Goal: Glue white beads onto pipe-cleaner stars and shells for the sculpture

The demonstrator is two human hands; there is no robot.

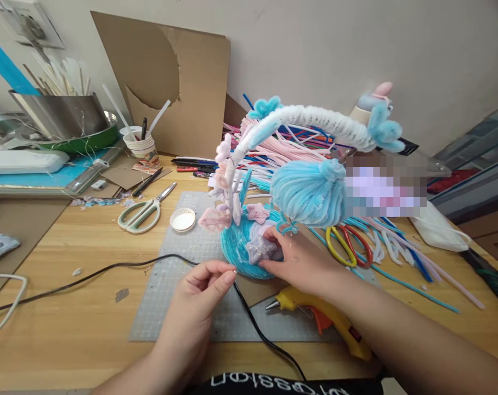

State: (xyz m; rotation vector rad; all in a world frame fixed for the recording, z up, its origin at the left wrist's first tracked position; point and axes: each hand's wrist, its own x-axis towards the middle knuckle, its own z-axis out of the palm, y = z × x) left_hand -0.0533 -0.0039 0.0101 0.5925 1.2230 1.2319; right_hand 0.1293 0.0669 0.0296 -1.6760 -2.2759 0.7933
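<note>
A pipe-cleaner craft stands on a grey cutting mat [179, 296]: a blue coiled base [241, 247], a white fuzzy arch [315, 120] and a hanging blue fluffy ball [306, 192]. My right hand [302, 260] rests against the base, fingers pressed around a pale glittery star [260, 249]. My left hand [199, 291] hovers just left of the base, thumb and forefinger pinched on something too small to make out. Pink shells [214, 218] decorate the base's left side.
A yellow glue gun [315, 318] lies under my right forearm, its black cord [109, 269] running left across the table. Scissors [144, 211] and a small white lid [182, 219] lie at the mat's far corner. Loose pipe cleaners [389, 241] spread right. Cardboard [167, 82] leans on the wall.
</note>
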